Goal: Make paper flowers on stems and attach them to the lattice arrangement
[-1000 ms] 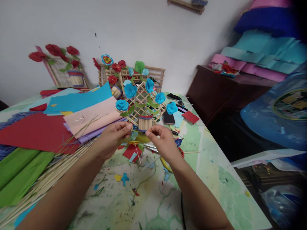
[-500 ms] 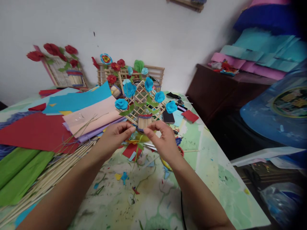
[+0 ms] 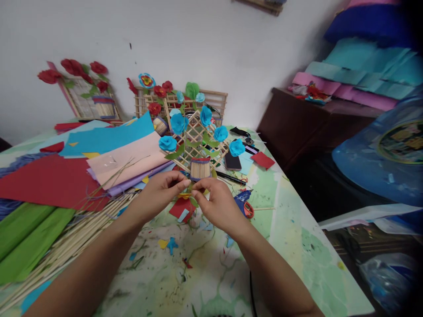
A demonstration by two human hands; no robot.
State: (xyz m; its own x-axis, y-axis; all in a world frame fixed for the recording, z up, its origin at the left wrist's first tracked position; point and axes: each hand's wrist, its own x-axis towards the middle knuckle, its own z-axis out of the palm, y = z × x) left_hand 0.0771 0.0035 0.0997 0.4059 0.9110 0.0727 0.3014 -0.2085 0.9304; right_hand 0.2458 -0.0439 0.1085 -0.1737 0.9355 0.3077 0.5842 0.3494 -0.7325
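My left hand (image 3: 161, 193) and my right hand (image 3: 214, 204) meet over the paint-stained table (image 3: 280, 229), fingertips pinched together on a small thin green piece I cannot make out. Just behind the fingertips stands a wooden lattice frame (image 3: 196, 138) dressed with blue paper flowers (image 3: 179, 123) and green leaves, with a small bundle of sticks (image 3: 200, 169) at its base. Red paper scraps (image 3: 180, 209) lie under my hands.
Sheets of red, pink, blue and green paper (image 3: 53, 180) and a pile of thin bamboo sticks (image 3: 66, 251) cover the left. A phone (image 3: 232, 161), red-handled scissors (image 3: 246, 207) and a pen (image 3: 231, 177) lie to the right. More flower frames (image 3: 89, 94) lean on the wall. A dark cabinet (image 3: 297, 123) stands right.
My right hand has moved left and down to meet the left hand's fingertips. The thin stick seen earlier between the hands no longer shows.
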